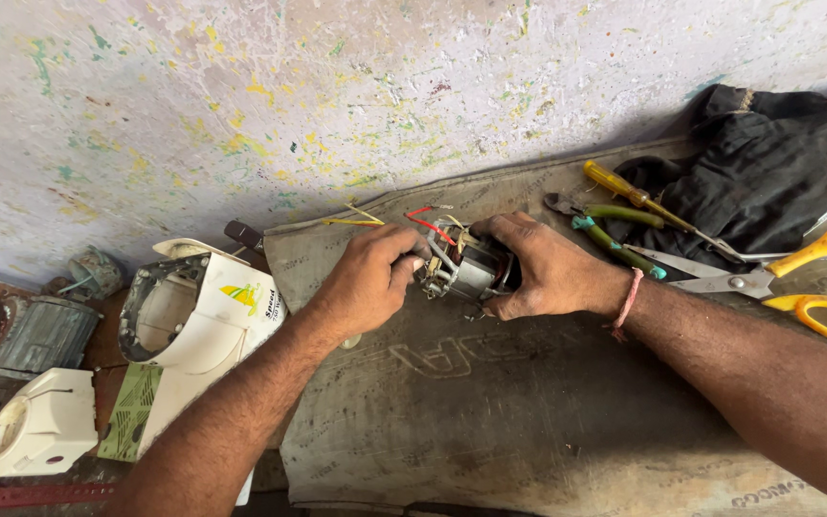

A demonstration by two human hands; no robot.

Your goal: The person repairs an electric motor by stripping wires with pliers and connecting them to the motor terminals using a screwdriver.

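Observation:
A small electric motor [466, 268] with a metal frame and copper windings lies on a grey mat [490, 412]. Red and yellow wires [430, 222] stick out from its far end. My right hand [538, 263] wraps around the motor's right side and holds it. My left hand [370, 278] pinches the motor's left end with its fingertips. A pink thread band circles my right wrist.
A white appliance housing [198, 316] lies at the left, with a smaller white cover [40, 421] and old grey motor parts [26, 330] beside it. Yellow-handled scissors [801, 278], green-handled pliers [614, 235], a yellow screwdriver [629, 191] and a dark cloth [768, 163] sit at the right.

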